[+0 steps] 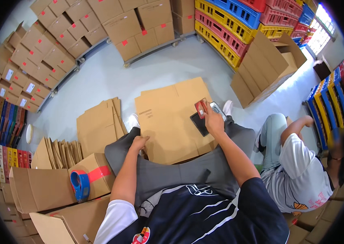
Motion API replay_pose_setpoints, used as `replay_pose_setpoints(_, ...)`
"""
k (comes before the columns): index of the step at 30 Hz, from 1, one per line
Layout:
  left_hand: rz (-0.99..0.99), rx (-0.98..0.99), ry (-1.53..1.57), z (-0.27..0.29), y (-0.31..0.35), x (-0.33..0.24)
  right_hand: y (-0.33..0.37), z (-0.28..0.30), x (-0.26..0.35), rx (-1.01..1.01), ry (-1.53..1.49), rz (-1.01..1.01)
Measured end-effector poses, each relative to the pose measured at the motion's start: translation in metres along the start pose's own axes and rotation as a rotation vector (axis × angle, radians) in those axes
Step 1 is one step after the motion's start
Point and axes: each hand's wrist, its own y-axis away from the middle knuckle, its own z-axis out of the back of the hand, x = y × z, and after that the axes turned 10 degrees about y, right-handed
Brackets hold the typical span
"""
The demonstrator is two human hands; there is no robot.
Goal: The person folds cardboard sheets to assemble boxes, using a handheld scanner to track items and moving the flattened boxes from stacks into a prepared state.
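While the left grip (140,142) pinches the flat brown cardboard sheet (172,126), the right grip (212,118) holds a red rectangular object (200,107).

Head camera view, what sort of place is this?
Probably a warehouse or packing room: cardboard boxes stand stacked on wheeled carts, colourful plastic crates are piled high, and there's a blue tape dispenser.
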Motion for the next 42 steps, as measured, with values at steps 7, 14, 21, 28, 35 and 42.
replay_pose_setpoints(7, 0.015, 0.048, 0.192, -0.006, 0.001, -0.005, 0.014, -0.035, -0.018, 0.413, 0.106, -0.084)
replay_pose_setpoints(14, -0.099, -0.061, 0.252, -0.018, 0.029, -0.015, 0.022, -0.022, -0.008, 0.358, 0.001, -0.109)
replay_pose_setpoints(21, -0.271, -0.017, 0.424, -0.019, 0.037, -0.032, 0.022, -0.024, -0.008, 0.317, -0.047, -0.148)
replay_pose_setpoints(28, -0.444, 0.012, 0.639, -0.027, 0.022, -0.029, 0.021, -0.026, -0.011, 0.343, -0.041, -0.204)
replay_pose_setpoints(35, -0.614, 0.120, 0.528, -0.020, 0.042, -0.043, 0.023, -0.012, -0.017, 0.321, -0.119, -0.212)
replay_pose_setpoints(42, -0.454, 0.147, 0.535, -0.034, 0.053, -0.050, 0.018, -0.020, -0.017, 0.366, -0.037, -0.209)
